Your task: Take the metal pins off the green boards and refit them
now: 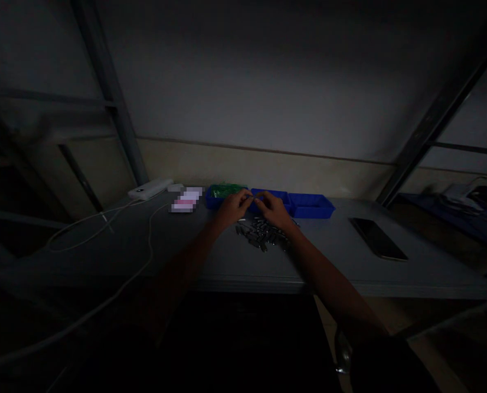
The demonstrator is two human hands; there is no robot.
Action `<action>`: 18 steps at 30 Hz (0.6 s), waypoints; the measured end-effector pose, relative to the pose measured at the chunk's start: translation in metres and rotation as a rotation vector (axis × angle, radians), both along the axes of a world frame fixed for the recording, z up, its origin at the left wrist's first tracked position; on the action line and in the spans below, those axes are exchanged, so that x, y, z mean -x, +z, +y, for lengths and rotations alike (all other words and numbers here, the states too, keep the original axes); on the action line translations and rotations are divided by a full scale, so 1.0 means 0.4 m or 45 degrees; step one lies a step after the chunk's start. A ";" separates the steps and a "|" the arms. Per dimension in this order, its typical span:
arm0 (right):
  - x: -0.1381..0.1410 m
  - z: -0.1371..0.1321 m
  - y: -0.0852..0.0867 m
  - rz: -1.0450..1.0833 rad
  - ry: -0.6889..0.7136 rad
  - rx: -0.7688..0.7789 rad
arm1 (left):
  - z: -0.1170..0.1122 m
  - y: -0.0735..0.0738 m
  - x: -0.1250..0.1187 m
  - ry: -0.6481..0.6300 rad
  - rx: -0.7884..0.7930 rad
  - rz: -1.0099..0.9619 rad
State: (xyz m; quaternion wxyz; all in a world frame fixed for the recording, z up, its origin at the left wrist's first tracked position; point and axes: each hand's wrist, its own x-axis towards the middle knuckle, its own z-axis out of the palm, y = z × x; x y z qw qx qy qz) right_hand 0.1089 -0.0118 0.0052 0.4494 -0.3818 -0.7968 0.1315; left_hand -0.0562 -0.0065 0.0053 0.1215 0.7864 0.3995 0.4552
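Observation:
My left hand [234,207] and my right hand [274,209] meet close together above the table, fingers pinched toward each other. Something small and dark shows between the fingertips, too dim to name. Just below the hands lies a loose pile of small shiny metal pieces [262,233]. Behind the hands stand blue bins in a row: the left blue bin [211,202] holds green plastic [224,190], the middle blue bin [282,195] is partly hidden by my right hand, and the right blue bin [312,207] is at the row's end.
A dark phone [378,239] lies on the grey table [337,256] to the right. At the left are a white power strip [150,189], a lit, blurred-out screen [187,200] and a white cable [150,245]. Metal posts [123,131] frame the table against the wall.

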 end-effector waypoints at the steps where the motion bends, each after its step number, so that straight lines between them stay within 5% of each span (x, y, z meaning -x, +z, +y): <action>1: 0.000 -0.001 0.000 0.008 0.002 0.010 | -0.001 0.002 0.000 0.010 -0.008 0.003; 18: -0.003 0.003 0.000 -0.034 -0.011 -0.025 | 0.007 -0.008 0.001 -0.053 -0.011 -0.013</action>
